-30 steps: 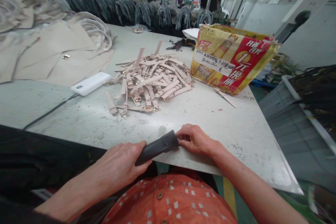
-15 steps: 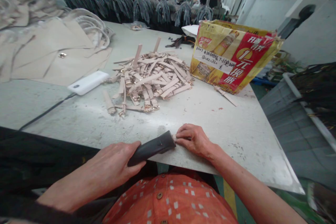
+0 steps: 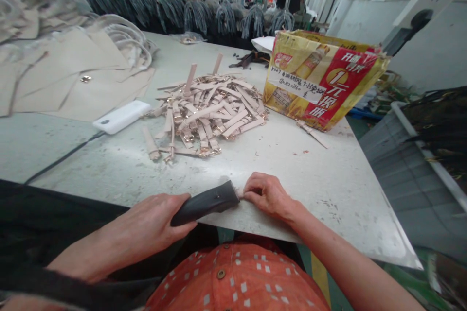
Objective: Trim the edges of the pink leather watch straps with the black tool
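My left hand (image 3: 160, 216) is wrapped round a black handheld tool (image 3: 207, 201), thick and rounded, with a small switch-like bump on top. The exact kind of tool I cannot make out. Its wide end points right, just above the front edge of the table. There my right hand (image 3: 268, 194) pinches a small beige strap (image 3: 240, 194) between thumb and fingers, up against the tool's end. Most of that strap is hidden by the fingers. Beyond both hands lies a heap of beige straps (image 3: 219, 112) with gold-coloured buckles.
A yellow and red carton (image 3: 302, 77) stands at the right, one loose strap (image 3: 313, 134) before it. A white device (image 3: 122, 116) with a black cable lies left of the heap. Beige panels (image 3: 83, 53) cover the far left. A grey bin (image 3: 412, 175) stands beyond the table's right edge.
The black tool and my left hand have shifted slightly left. My right hand stays at the tool's end, still pinching the strap.
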The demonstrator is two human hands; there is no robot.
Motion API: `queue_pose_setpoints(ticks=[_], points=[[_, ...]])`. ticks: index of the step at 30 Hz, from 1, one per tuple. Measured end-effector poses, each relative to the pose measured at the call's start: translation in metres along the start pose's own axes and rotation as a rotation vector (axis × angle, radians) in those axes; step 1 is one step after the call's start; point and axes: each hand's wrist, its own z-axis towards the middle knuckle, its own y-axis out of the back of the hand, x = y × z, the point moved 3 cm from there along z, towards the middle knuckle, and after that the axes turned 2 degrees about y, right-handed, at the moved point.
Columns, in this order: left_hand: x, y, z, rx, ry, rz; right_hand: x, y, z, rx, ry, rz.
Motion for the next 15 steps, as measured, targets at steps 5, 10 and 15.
queue_pose_setpoints(ticks=[5,10,15], points=[[-0.004,-0.005,0.007,0.011,-0.034,0.01,0.003,0.001,0.003,0.022,-0.063,-0.076],[-0.005,-0.006,0.007,0.002,-0.022,-0.015,-0.01,0.001,0.006,-0.125,-0.261,0.233],[-0.009,-0.002,0.004,0.025,-0.022,-0.034,-0.009,0.014,0.002,-0.243,-0.297,0.42]])
